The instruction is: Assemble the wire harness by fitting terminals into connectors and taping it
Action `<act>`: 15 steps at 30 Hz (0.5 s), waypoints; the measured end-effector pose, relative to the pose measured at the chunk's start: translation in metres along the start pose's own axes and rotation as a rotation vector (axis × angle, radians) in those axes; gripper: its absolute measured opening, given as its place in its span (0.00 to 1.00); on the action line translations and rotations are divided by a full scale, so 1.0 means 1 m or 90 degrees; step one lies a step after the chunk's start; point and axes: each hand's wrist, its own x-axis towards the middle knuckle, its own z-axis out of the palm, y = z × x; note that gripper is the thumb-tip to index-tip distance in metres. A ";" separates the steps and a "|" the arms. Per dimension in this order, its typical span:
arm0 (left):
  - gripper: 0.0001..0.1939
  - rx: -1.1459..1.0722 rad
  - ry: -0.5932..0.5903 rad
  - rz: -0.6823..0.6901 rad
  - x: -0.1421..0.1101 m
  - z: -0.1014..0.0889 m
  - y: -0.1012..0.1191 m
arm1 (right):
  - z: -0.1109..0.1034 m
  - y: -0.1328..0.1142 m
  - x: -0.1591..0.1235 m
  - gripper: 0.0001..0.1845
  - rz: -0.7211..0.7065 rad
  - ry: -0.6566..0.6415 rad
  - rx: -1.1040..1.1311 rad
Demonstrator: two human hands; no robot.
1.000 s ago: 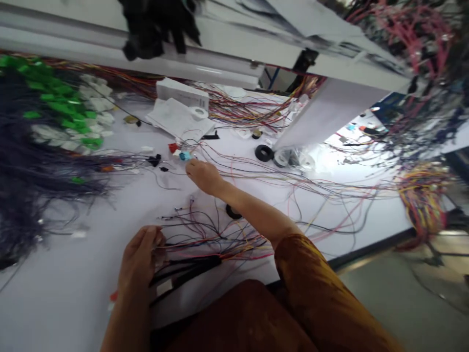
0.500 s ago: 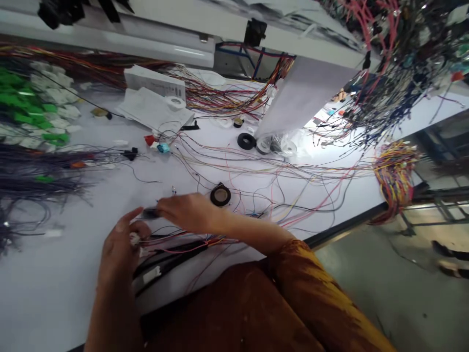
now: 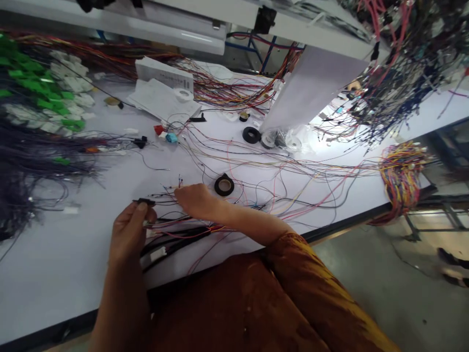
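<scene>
Black connector [image 3: 144,201] sat pinched between the thumb and fingers of your left hand [image 3: 130,230], a wire bundle [image 3: 183,233] trailing beside it along the white table [image 3: 54,293], whose front edge ran just below. Your right hand [image 3: 196,201] lay half-curled just above those wires, its hold unclear, forearm angled in from your right. Roll of black tape [image 3: 224,185] sat near it, farther up the table.

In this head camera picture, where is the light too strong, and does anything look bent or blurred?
In the head view, glare washes out the white workbench top beyond the clear plastic bag; the wide lens tilts and bends the bench's dark front edge; the hanging bundles of coloured wires at upper right look slightly soft.
</scene>
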 end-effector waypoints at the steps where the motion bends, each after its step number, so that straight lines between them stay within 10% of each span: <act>1: 0.14 -0.024 0.004 0.006 0.000 -0.001 -0.004 | -0.004 0.003 -0.005 0.14 -0.014 0.001 -0.006; 15: 0.19 -0.086 -0.083 0.063 0.010 -0.006 -0.015 | 0.012 0.001 -0.046 0.13 -0.117 -0.004 -0.050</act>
